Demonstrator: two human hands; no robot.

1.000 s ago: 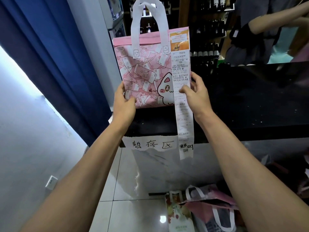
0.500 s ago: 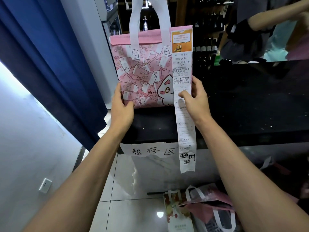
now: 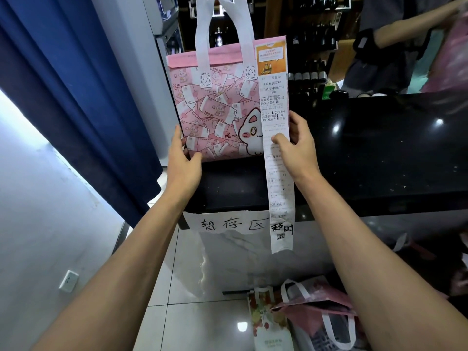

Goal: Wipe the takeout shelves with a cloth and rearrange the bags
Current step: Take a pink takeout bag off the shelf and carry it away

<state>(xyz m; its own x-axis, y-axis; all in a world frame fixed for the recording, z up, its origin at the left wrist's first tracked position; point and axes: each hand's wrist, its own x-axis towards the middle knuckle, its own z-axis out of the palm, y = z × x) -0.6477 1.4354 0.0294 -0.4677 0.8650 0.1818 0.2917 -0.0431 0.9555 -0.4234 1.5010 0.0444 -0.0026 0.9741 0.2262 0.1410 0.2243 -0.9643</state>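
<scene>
Left hand: your left hand (image 3: 182, 162) reaches up at 11 o'clock and holds the lower left corner of the pink bag (image 3: 215, 115), thumb on the front face, the other fingers hidden behind it.
Right hand: your right hand (image 3: 295, 150) reaches up at 1 o'clock; its thumb presses the receipt (image 3: 274, 102) against the bag's right edge while the fingers (image 3: 298, 125) curl round behind.
Bag: it stands upright on the black counter (image 3: 379, 148), close to the counter's left end, white handles pointing to 12 o'clock.
Receipt: one long strip, fixed at the bag's top right corner, hanging past the counter's front edge over the paper sign (image 3: 228, 224).
Edges and room: bare counter runs toward 3 o'clock; a blue curtain (image 3: 76, 97) stands just left of the counter's end; tiled floor (image 3: 177, 312) lies open below.
Count: one bag on the counter, two bags on the floor (image 3: 304, 317) at 5 o'clock, one receipt, one sign.
Other person: an arm (image 3: 405, 31) shows behind the counter at 2 o'clock.
</scene>
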